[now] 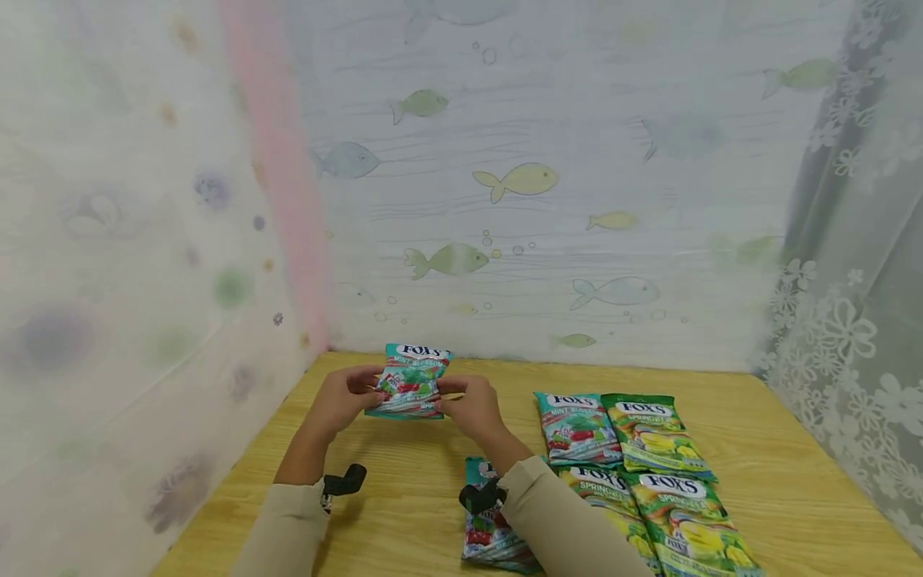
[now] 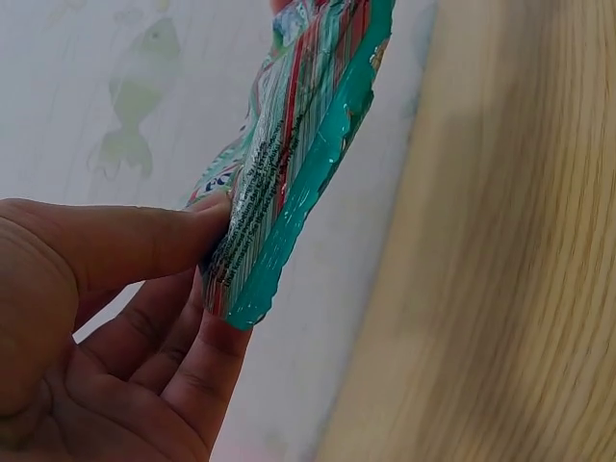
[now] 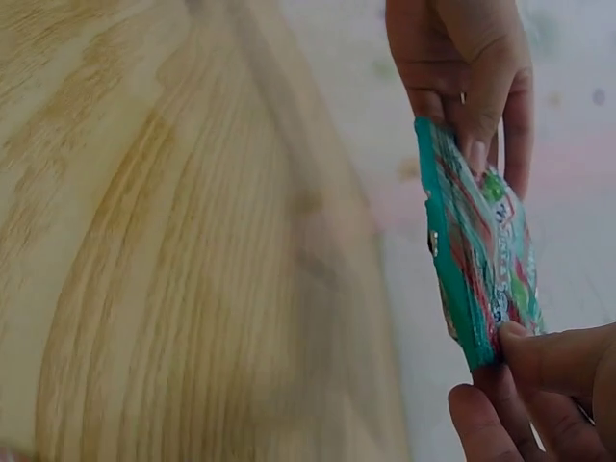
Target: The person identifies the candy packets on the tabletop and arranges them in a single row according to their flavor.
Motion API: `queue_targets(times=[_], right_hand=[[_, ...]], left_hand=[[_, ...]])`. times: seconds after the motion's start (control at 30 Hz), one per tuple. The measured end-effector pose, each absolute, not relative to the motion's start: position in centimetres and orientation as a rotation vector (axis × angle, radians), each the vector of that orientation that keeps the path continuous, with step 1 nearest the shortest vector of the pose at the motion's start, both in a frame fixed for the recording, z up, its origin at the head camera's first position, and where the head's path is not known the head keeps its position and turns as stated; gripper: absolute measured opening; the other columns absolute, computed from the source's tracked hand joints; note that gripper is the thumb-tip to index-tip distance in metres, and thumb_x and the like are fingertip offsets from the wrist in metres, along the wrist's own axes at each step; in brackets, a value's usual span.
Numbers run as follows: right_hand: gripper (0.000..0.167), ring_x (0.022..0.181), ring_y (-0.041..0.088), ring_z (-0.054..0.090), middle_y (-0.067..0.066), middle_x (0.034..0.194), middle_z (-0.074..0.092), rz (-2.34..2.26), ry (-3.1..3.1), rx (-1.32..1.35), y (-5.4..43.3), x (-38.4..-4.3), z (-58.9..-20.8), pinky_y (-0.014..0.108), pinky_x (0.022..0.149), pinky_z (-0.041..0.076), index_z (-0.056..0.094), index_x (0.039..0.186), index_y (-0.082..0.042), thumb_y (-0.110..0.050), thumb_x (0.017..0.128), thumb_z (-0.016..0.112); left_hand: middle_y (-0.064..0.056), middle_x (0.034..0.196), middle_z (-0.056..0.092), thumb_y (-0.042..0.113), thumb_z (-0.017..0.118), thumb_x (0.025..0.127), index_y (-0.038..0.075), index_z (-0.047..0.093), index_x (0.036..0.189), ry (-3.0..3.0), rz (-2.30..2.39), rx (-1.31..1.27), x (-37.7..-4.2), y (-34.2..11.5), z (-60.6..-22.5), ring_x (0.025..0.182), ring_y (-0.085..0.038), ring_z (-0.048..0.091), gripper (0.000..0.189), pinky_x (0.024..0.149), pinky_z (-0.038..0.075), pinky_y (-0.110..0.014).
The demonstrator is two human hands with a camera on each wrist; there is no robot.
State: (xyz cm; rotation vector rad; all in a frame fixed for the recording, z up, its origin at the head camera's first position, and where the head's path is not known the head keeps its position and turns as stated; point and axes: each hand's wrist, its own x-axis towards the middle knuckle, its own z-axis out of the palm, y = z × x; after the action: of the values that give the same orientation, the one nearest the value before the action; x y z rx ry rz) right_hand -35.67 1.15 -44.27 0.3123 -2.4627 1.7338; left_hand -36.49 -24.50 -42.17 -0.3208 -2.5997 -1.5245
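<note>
A teal candy bag (image 1: 413,383) with red and green pictures, labelled FOX'S Mint Blossom, is held up above the far left of the table. My left hand (image 1: 344,401) pinches its left side between thumb and fingers. On the opposite side my right hand (image 1: 472,407) pinches its lower corner. In the left wrist view the bag (image 2: 289,144) is seen edge-on, with the left thumb on its front. Both hands grip the bag (image 3: 476,250) in the right wrist view, at its two ends.
On the right of the wooden table (image 1: 404,513) lie another Mint Blossom bag (image 1: 579,429) and green-yellow Springtea bags (image 1: 656,433). One more teal bag (image 1: 490,533) lies partly under my right forearm. A fish-patterned curtain (image 1: 534,320) hangs behind the table's far edge.
</note>
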Motion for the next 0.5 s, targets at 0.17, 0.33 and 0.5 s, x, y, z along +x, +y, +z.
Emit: queue_targets(times=[0.17, 0.33, 0.5], right_hand=[[0.032, 0.096, 0.025, 0.076, 0.008, 0.117, 0.077, 1.731, -2.467, 0.323, -0.2, -36.1, -44.8, 0.035, 0.077, 0.064, 0.077, 0.123, -0.010, -0.005, 0.091, 0.079], [0.037, 0.103, 0.029, 0.074, 0.013, 0.126, 0.072, 1.821, -2.462, 0.393, -1.3, -36.2, -45.4, 0.034, 0.079, 0.063, 0.072, 0.129, -0.006, 0.003, 0.094, 0.072], [0.045, 0.112, 0.031, 0.071, 0.015, 0.135, 0.065, 1.915, -2.495, 0.455, -2.0, -36.0, -46.1, 0.037, 0.086, 0.063, 0.065, 0.139, -0.005, 0.009, 0.096, 0.064]], left_hand=[[-0.018, 0.123, 0.069, 0.008, 0.076, 0.094, 0.010, 0.067, 0.139, -2.601, -1.519, -0.272, -37.0, -25.6, -42.8, 0.109, -0.029, 0.070, 0.046, 0.080, 0.059, -0.027], [-0.020, 0.126, 0.068, 0.008, 0.075, 0.095, 0.008, 0.067, 0.138, -2.609, -1.478, -0.232, -37.3, -26.6, -43.5, 0.112, -0.032, 0.069, 0.043, 0.081, 0.060, -0.028], [-0.022, 0.128, 0.067, 0.008, 0.074, 0.096, 0.005, 0.067, 0.138, -2.607, -1.506, -0.190, -37.2, -27.4, -44.3, 0.114, -0.034, 0.068, 0.042, 0.084, 0.060, -0.032]])
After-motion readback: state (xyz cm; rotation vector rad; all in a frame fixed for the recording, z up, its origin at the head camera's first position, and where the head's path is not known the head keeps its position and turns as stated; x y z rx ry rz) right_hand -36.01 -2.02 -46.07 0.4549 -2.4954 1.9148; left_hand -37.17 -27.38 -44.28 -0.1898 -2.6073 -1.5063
